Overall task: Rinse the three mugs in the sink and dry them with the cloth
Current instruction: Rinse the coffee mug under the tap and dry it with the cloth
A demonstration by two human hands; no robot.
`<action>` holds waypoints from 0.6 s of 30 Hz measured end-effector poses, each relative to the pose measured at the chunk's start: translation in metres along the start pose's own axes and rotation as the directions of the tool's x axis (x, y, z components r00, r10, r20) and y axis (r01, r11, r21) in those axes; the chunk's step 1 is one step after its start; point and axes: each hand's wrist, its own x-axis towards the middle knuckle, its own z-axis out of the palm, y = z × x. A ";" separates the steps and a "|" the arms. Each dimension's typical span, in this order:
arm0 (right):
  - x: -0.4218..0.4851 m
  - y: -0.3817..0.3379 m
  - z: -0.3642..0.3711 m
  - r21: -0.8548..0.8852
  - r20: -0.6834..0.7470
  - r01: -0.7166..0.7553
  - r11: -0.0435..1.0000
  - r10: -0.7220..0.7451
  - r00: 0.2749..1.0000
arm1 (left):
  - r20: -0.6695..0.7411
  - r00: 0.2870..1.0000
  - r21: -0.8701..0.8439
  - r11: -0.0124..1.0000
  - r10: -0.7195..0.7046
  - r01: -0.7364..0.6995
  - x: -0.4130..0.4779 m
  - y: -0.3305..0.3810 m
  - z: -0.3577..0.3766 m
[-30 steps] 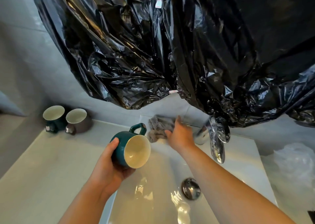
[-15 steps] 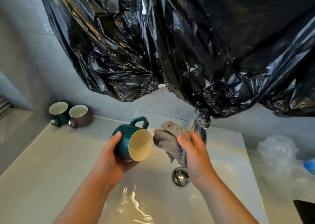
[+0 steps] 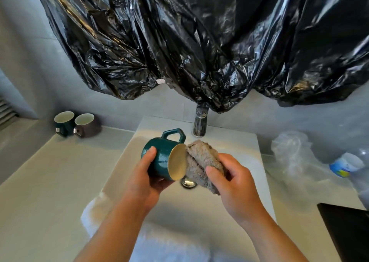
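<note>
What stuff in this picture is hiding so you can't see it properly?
Head view:
- Tap: its top is hidden by the black plastic sheet.
- Drain: partly covered by the cloth and green mug.
- Black thing: cut off by the bottom right corner.
- Bottle: blurry among the clear plastic; label unreadable.

home bathroom, white basin (image 3: 127,162) with chrome tap (image 3: 200,125), grey wall tiles (image 3: 30,66)
</note>
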 end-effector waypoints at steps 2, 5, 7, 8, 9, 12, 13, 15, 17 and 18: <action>-0.005 0.006 0.000 -0.049 0.002 0.072 0.996 -0.071 0.997 | 0.024 0.999 0.025 0.999 0.036 -0.036 0.000 -0.012 0.003; -0.004 0.019 0.006 -0.117 0.071 0.103 0.988 -0.095 0.993 | 0.048 0.993 0.054 0.993 0.105 -0.108 0.008 -0.024 0.007; -0.004 0.034 0.012 -0.170 0.190 0.111 0.979 -0.077 0.979 | 0.046 0.985 0.057 0.984 0.166 -0.169 0.017 -0.032 0.006; -0.002 0.042 0.014 -0.202 0.242 0.132 0.970 -0.081 0.967 | 0.059 0.979 0.047 0.979 0.197 -0.200 0.022 -0.034 0.005; -0.002 0.050 0.017 -0.228 0.286 0.161 0.960 -0.092 0.954 | 0.078 0.972 0.032 0.974 0.221 -0.224 0.027 -0.038 0.004; 0.003 0.064 0.025 -0.287 0.367 0.277 0.917 -0.162 0.916 | 0.164 0.948 0.019 0.960 0.273 -0.280 0.037 -0.043 -0.005; 0.003 0.069 0.027 -0.325 0.369 0.319 0.890 -0.191 0.910 | 0.209 0.936 0.041 0.954 0.283 -0.297 0.038 -0.045 -0.007; 0.001 0.078 0.030 -0.388 0.362 0.396 0.833 -0.257 0.896 | 0.302 0.906 0.107 0.933 0.297 -0.342 0.037 -0.050 -0.011; -0.002 0.082 0.031 -0.390 0.343 0.426 0.816 -0.300 0.890 | 0.364 0.874 0.186 0.894 0.323 -0.408 0.031 -0.054 -0.009; -0.004 0.082 0.031 -0.390 0.326 0.424 0.817 -0.309 0.894 | 0.385 0.857 0.210 0.873 0.341 -0.441 0.028 -0.055 -0.008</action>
